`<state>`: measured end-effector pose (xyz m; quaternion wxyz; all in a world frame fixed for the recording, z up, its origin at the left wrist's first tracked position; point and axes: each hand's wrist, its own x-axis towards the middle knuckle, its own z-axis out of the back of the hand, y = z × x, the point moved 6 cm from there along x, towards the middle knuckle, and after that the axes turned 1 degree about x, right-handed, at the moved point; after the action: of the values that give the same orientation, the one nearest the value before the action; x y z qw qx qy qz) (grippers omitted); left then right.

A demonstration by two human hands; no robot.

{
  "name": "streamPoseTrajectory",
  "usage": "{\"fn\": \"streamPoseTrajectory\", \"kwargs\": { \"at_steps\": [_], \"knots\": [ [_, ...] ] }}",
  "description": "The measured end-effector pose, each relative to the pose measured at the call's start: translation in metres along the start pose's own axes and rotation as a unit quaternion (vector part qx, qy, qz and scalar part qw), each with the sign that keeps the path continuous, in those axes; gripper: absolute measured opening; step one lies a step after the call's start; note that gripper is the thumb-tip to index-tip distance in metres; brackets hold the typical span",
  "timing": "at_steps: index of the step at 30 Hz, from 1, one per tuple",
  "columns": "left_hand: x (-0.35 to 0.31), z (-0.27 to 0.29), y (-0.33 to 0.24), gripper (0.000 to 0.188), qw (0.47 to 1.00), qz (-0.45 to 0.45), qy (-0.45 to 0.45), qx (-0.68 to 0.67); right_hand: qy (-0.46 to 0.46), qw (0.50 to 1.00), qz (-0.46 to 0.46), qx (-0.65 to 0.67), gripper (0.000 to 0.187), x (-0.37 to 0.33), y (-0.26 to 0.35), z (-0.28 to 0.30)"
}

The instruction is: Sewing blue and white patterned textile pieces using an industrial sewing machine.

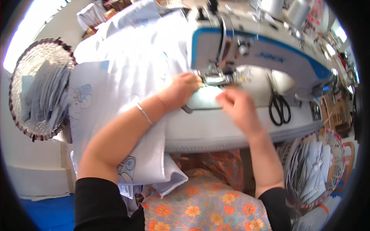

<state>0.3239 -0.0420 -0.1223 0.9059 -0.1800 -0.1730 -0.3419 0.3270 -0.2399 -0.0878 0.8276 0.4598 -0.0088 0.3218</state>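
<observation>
A large white printed cloth [127, 73] lies across the left of the sewing machine [266, 56] and hangs over the table's front edge. My left hand [183, 89] is at the cloth's right edge, just left of the presser foot [217, 79], its fingers bent together on the fabric. A bracelet circles that wrist. To the right of the presser foot, my right hand [241, 109] is raised over the machine bed, slightly smeared by motion. Its thumb and forefinger are pinched together; anything between them is too small to make out.
Black-handled scissors [279, 109] lie on the machine bed at the right. A woven basket [42, 50] with folded pale pieces stands at the far left. Another basket [341, 154] of folded cloth stands at lower right. White thread cones [296, 13] top the machine.
</observation>
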Motion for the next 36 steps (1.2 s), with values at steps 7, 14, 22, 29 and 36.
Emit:
{"fn": "streamPoseTrajectory", "kwargs": {
  "at_steps": [7,14,22,29,36],
  "knots": [
    [-0.023,0.034,-0.037,0.044,0.975,0.19,0.098,-0.05,0.306,0.948,-0.006,0.085,0.05,-0.074,0.091,-0.074],
    [-0.129,0.144,-0.183,0.047,0.979,0.186,-0.058,0.058,0.429,0.887,0.028,0.169,0.049,-0.064,0.111,-0.102],
    [-0.198,0.131,-0.199,0.049,0.912,0.333,-0.137,0.196,0.387,0.844,-0.02,0.37,0.051,-0.036,0.123,-0.151],
    [-0.166,0.121,-0.171,0.057,0.903,0.316,-0.091,0.276,0.194,0.875,-0.044,0.442,0.044,0.021,0.104,-0.123],
    [-0.167,0.059,-0.058,0.071,0.889,0.412,0.053,0.194,0.101,0.993,0.062,0.004,0.044,0.024,0.066,-0.05]
  ]
}}
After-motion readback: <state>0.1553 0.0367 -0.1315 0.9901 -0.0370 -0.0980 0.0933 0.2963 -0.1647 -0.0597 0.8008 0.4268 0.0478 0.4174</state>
